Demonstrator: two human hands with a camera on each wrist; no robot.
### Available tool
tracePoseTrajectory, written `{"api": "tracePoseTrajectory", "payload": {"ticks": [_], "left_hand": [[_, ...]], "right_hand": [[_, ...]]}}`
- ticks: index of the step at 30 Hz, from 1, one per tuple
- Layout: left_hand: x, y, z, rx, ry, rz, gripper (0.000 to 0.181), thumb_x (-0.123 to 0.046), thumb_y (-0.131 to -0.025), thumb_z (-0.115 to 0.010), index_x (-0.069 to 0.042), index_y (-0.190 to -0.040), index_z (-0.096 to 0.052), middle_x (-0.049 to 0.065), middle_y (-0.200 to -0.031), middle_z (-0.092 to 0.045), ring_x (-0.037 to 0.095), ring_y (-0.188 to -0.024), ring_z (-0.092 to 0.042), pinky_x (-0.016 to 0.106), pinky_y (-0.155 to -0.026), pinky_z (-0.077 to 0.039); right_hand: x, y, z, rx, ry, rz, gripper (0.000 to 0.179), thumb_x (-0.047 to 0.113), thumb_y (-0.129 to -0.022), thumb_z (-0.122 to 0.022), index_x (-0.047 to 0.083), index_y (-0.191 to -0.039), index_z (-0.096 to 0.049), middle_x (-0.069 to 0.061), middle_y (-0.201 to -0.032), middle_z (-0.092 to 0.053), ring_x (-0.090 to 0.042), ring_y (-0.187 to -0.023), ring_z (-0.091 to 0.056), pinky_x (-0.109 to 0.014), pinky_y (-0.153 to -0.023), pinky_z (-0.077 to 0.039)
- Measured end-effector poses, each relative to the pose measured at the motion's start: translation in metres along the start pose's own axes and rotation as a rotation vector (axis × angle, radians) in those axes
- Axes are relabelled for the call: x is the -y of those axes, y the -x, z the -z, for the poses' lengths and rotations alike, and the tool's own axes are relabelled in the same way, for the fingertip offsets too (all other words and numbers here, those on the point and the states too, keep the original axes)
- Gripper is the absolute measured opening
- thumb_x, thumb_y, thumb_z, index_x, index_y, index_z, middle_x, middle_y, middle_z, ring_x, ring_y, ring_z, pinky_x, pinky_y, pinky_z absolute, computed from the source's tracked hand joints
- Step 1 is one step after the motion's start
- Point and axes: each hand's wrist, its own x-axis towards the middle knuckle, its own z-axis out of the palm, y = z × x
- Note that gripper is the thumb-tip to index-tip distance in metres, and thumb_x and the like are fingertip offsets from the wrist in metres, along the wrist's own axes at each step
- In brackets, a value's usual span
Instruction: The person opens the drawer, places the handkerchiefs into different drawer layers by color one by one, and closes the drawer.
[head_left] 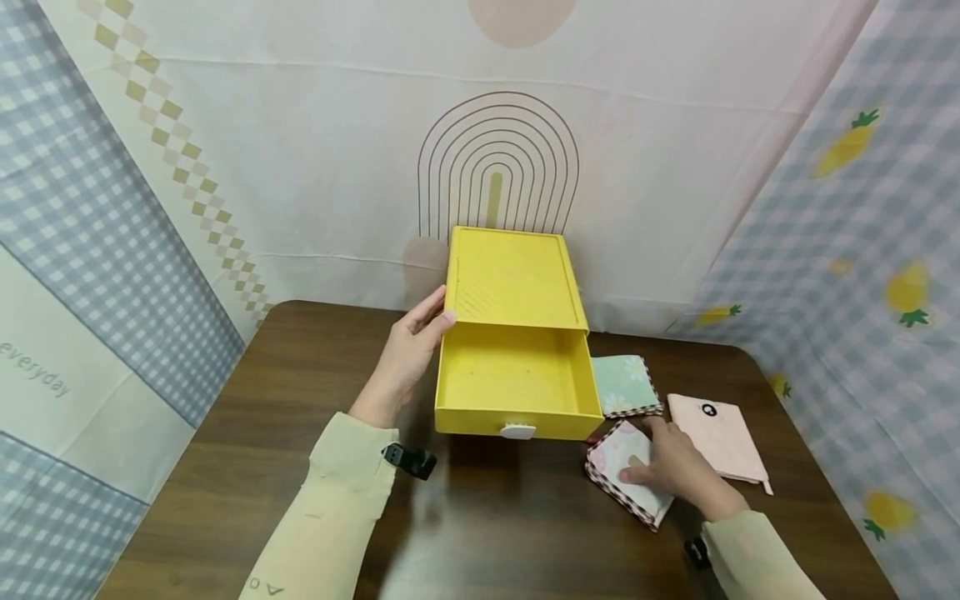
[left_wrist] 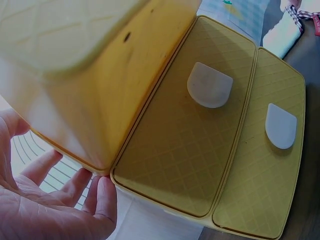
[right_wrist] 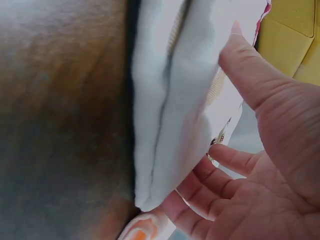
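A yellow drawer cabinet (head_left: 513, 275) stands against the back cloth, its top drawer (head_left: 517, 422) pulled out with only bare yellow inside. My left hand (head_left: 401, 354) touches the cabinet's left side, thumb at the top edge and fingers along the side wall. To the right, my right hand (head_left: 678, 462) pinches a folded white handkerchief (head_left: 609, 457) with a checked border. In the right wrist view, the thumb lies over the folded handkerchief (right_wrist: 165, 125) and the fingers meet its edge. Behind it lies a folded green handkerchief (head_left: 624, 383) with flowers.
A folded pink towel (head_left: 720, 437) with a dark round mark lies right of my right hand. Two lower drawers, a middle one (left_wrist: 175, 145) and a bottom one (left_wrist: 260, 175), are closed. Printed cloth hangs behind and beside the dark wooden table (head_left: 300, 367).
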Motion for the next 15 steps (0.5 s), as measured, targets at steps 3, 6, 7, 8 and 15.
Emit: {"api": "tracePoseTrajectory", "payload": {"ticks": [3,6,7,8,15], "left_hand": [[-0.0006,0.0001,-0.0001,-0.002,0.002,0.000,0.051,-0.040,-0.094,-0.063,-0.036,-0.143,-0.047,-0.012,-0.142,-0.046,0.006,-0.128,-0.043,0.033,-0.105,-0.037],[-0.0011,0.0004,-0.0001,-0.005,0.004,-0.004,0.052,-0.039,-0.094,-0.063,-0.035,-0.143,-0.047,-0.012,-0.142,-0.046,0.006,-0.128,-0.043,0.033,-0.105,-0.037],[-0.0012,0.0006,-0.0001,-0.005,0.004,-0.006,0.052,-0.039,-0.094,-0.063,-0.034,-0.143,-0.047,-0.012,-0.142,-0.046,0.006,-0.128,-0.043,0.034,-0.105,-0.037],[-0.0012,0.0006,-0.0001,-0.004,0.001,-0.008,0.052,-0.039,-0.094,-0.063,-0.034,-0.144,-0.046,-0.011,-0.142,-0.046,0.006,-0.128,-0.043,0.034,-0.105,-0.037],[-0.0001,0.0005,-0.0007,-0.001,0.000,-0.007,0.053,-0.039,-0.094,-0.063,-0.034,-0.144,-0.046,-0.011,-0.143,-0.045,0.007,-0.129,-0.042,0.034,-0.105,-0.037]], "right_hand": [[0.0018,-0.0011,0.0005,0.002,0.013,-0.007,0.117,0.061,-0.062,-0.083,-0.009,-0.139,-0.031,-0.037,-0.128,-0.040,-0.051,-0.115,-0.042,-0.060,-0.088,-0.041],[0.0037,-0.0014,0.0009,-0.009,0.019,-0.006,0.114,0.059,-0.061,-0.084,-0.009,-0.138,-0.033,-0.036,-0.126,-0.041,-0.049,-0.113,-0.043,-0.059,-0.087,-0.042],[0.0042,-0.0014,0.0011,-0.012,0.020,-0.005,0.114,0.058,-0.061,-0.085,-0.008,-0.138,-0.033,-0.035,-0.125,-0.042,-0.048,-0.113,-0.043,-0.059,-0.087,-0.042],[0.0046,-0.0012,0.0014,-0.014,0.020,-0.006,0.114,0.058,-0.061,-0.085,-0.008,-0.138,-0.033,-0.035,-0.125,-0.042,-0.048,-0.112,-0.042,-0.059,-0.086,-0.042],[0.0053,0.0012,0.0010,-0.035,0.017,-0.008,0.117,0.058,-0.062,-0.084,-0.010,-0.140,-0.031,-0.038,-0.128,-0.038,-0.052,-0.116,-0.038,-0.061,-0.090,-0.040]]}}
